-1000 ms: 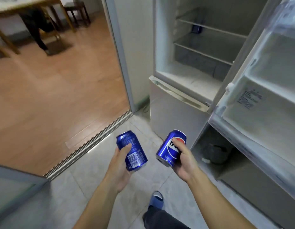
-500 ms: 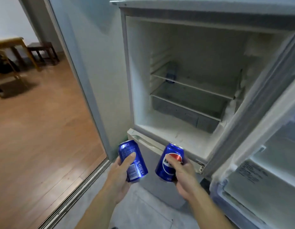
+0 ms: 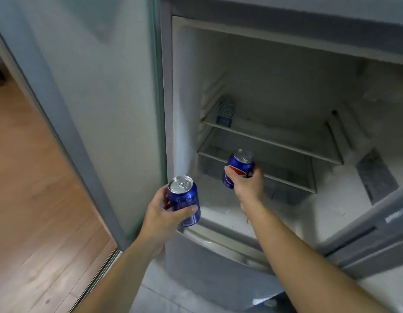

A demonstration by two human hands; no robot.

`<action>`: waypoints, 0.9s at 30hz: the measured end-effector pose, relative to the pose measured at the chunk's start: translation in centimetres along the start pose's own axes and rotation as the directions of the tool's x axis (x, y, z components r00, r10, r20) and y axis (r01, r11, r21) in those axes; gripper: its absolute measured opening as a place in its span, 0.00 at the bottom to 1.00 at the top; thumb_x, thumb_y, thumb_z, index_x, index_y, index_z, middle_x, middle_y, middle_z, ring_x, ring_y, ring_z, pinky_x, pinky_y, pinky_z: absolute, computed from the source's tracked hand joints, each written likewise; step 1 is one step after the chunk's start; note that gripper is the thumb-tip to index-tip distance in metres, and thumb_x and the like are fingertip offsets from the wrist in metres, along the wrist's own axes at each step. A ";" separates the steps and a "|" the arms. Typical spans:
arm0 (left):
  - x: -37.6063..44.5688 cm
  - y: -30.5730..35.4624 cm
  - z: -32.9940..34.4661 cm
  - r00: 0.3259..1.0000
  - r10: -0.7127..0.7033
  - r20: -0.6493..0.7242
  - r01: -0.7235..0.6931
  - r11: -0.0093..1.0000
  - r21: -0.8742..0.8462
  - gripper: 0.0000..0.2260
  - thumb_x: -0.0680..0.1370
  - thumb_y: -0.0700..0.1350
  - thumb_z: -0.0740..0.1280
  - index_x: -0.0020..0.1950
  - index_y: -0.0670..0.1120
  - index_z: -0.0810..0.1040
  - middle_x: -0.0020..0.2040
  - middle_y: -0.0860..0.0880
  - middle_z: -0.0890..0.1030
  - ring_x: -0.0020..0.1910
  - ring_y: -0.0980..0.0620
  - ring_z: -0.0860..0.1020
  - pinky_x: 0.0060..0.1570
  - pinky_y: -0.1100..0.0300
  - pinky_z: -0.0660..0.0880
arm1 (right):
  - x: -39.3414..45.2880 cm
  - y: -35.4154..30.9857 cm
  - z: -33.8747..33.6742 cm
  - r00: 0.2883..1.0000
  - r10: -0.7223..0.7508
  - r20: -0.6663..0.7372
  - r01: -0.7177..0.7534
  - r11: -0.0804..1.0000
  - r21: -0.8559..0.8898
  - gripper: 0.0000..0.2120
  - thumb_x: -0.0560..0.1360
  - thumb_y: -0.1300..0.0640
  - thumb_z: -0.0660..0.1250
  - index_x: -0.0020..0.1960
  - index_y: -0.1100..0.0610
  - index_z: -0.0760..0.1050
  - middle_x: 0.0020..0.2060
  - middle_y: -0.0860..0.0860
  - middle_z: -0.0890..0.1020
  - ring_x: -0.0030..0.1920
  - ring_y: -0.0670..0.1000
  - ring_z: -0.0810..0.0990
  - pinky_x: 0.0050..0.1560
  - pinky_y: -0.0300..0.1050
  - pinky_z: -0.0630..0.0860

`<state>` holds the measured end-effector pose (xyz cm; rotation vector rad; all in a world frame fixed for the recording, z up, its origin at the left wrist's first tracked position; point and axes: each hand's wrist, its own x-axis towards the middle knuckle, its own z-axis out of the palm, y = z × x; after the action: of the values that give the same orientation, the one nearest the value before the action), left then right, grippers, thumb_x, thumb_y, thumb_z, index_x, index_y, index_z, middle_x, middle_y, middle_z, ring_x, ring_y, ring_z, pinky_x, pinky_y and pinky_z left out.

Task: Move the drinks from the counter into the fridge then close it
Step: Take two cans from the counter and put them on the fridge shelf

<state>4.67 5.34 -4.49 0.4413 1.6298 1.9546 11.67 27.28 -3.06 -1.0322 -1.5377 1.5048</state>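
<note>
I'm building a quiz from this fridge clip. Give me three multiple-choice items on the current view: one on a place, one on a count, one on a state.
1. Where is the can held by the right hand?
A. inside the fridge compartment
B. on the wooden floor
C. on top of the fridge

2. How many blue cans are being held?
A. one
B. two
C. four

3. The fridge door is:
A. shut
B. open
C. missing

Answers: 1 A, the right can is in front of the shelves. 2 B, the left hand holds the left can too. 3 B, the interior shows.
</note>
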 end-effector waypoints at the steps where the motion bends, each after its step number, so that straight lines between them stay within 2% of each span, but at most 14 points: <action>1: 1.0 -0.2 -0.2 1.000 0.000 0.002 0.000 1.000 0.015 0.33 0.54 0.46 0.83 0.58 0.54 0.78 0.51 0.51 0.86 0.48 0.55 0.84 0.40 0.66 0.79 | 1.4 0.1 0.8 1.000 -0.005 -0.014 0.005 1.000 0.005 0.25 0.61 0.49 0.82 0.50 0.37 0.72 0.48 0.36 0.78 0.46 0.37 0.77 0.41 0.32 0.71; 3: 2.6 -0.6 -0.4 1.000 -0.005 0.010 0.005 0.998 0.056 0.34 0.54 0.49 0.84 0.56 0.61 0.78 0.53 0.53 0.85 0.51 0.55 0.84 0.42 0.64 0.80 | 3.7 0.4 1.9 0.999 -0.045 -0.026 0.044 0.999 -0.025 0.24 0.63 0.51 0.81 0.51 0.36 0.73 0.46 0.35 0.79 0.47 0.37 0.77 0.45 0.35 0.72; 5: 3.9 -0.9 -0.5 1.000 0.010 0.028 -0.012 0.996 0.089 0.34 0.54 0.52 0.85 0.57 0.65 0.77 0.55 0.54 0.84 0.53 0.54 0.83 0.44 0.62 0.81 | 5.6 0.8 2.8 0.995 -0.097 -0.021 0.095 0.994 -0.063 0.24 0.64 0.53 0.81 0.54 0.39 0.74 0.46 0.37 0.80 0.47 0.37 0.78 0.48 0.38 0.73; 8: 5.1 -1.2 -0.4 0.999 0.023 0.043 -0.028 0.993 0.118 0.37 0.53 0.56 0.85 0.59 0.67 0.76 0.56 0.57 0.83 0.55 0.57 0.82 0.45 0.62 0.81 | 7.7 1.6 4.1 0.996 -0.095 0.000 0.095 0.995 -0.031 0.25 0.65 0.56 0.81 0.59 0.46 0.77 0.50 0.41 0.83 0.48 0.40 0.82 0.51 0.41 0.78; 11: 5.6 -1.1 -0.2 0.998 0.038 0.043 -0.043 0.993 0.107 0.37 0.53 0.59 0.84 0.60 0.67 0.75 0.56 0.59 0.83 0.54 0.60 0.82 0.43 0.67 0.79 | 10.2 1.6 5.6 0.996 -0.088 0.003 0.088 0.996 -0.006 0.23 0.66 0.57 0.81 0.58 0.49 0.79 0.49 0.41 0.85 0.48 0.40 0.84 0.55 0.44 0.80; 13: 5.9 -0.9 0.0 0.998 0.044 0.046 -0.049 0.993 0.103 0.37 0.54 0.57 0.84 0.60 0.67 0.75 0.56 0.59 0.83 0.53 0.60 0.82 0.42 0.68 0.79 | 11.9 1.5 6.8 0.994 -0.106 0.005 0.106 0.994 0.004 0.26 0.66 0.58 0.81 0.61 0.53 0.78 0.55 0.48 0.84 0.54 0.48 0.83 0.57 0.46 0.80; 15: 6.3 -0.6 0.2 0.998 0.038 0.052 -0.043 0.993 0.107 0.37 0.55 0.55 0.84 0.61 0.66 0.75 0.56 0.58 0.83 0.54 0.60 0.82 0.43 0.67 0.79 | 13.4 1.5 8.1 0.995 -0.100 0.000 0.100 0.995 -0.025 0.28 0.64 0.56 0.81 0.62 0.55 0.78 0.57 0.51 0.84 0.55 0.50 0.83 0.53 0.43 0.81; 18: 6.7 0.1 0.7 0.998 0.039 0.041 -0.044 0.992 0.119 0.38 0.55 0.54 0.83 0.63 0.65 0.74 0.56 0.59 0.82 0.54 0.60 0.81 0.44 0.66 0.79 | 15.4 1.7 10.0 0.996 -0.083 -0.021 0.083 0.997 -0.005 0.24 0.64 0.60 0.81 0.58 0.57 0.80 0.54 0.53 0.85 0.52 0.51 0.84 0.44 0.36 0.80; 21: 7.2 0.9 1.3 0.998 0.060 0.030 -0.063 0.989 0.130 0.35 0.55 0.55 0.82 0.59 0.71 0.74 0.56 0.61 0.82 0.54 0.62 0.80 0.45 0.66 0.79 | 17.6 1.4 11.6 0.993 -0.108 -0.045 0.104 0.991 -0.079 0.21 0.67 0.60 0.80 0.57 0.60 0.80 0.53 0.56 0.84 0.51 0.53 0.83 0.51 0.46 0.80; 22: 7.3 1.0 1.4 0.998 0.060 0.028 -0.064 0.989 0.135 0.35 0.55 0.55 0.82 0.57 0.73 0.73 0.56 0.62 0.81 0.55 0.63 0.80 0.47 0.65 0.79 | 18.4 1.2 12.1 0.992 -0.118 -0.033 0.114 0.989 -0.092 0.21 0.68 0.60 0.79 0.59 0.61 0.78 0.54 0.56 0.84 0.52 0.54 0.82 0.52 0.45 0.80; 23: 7.4 1.1 1.6 0.998 0.057 0.028 -0.061 0.989 0.138 0.34 0.55 0.55 0.82 0.57 0.74 0.73 0.56 0.63 0.81 0.55 0.63 0.80 0.48 0.64 0.79 | 19.1 0.9 12.5 0.992 -0.120 -0.023 0.118 0.990 -0.074 0.20 0.70 0.62 0.77 0.60 0.63 0.77 0.53 0.57 0.83 0.50 0.53 0.81 0.51 0.43 0.79; 25: 7.5 1.2 1.7 0.999 0.045 0.028 -0.048 0.988 0.148 0.34 0.57 0.54 0.83 0.56 0.74 0.73 0.57 0.63 0.81 0.56 0.62 0.79 0.49 0.64 0.79 | 20.0 0.2 13.3 0.996 -0.092 0.009 0.091 0.995 0.051 0.11 0.74 0.64 0.72 0.56 0.63 0.77 0.46 0.57 0.82 0.44 0.52 0.80 0.45 0.43 0.77; 27: 7.5 1.1 1.8 0.999 0.028 0.030 -0.032 0.987 0.158 0.34 0.59 0.50 0.84 0.58 0.70 0.73 0.57 0.62 0.80 0.56 0.60 0.79 0.51 0.62 0.79 | 20.4 -0.3 13.6 0.994 -0.080 0.070 0.069 0.987 0.144 0.03 0.78 0.66 0.66 0.50 0.60 0.75 0.41 0.53 0.80 0.39 0.48 0.80 0.43 0.43 0.77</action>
<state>-0.49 11.20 -3.72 0.5551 1.7770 1.8390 -9.05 40.39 -3.93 -0.8363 -1.4809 1.5914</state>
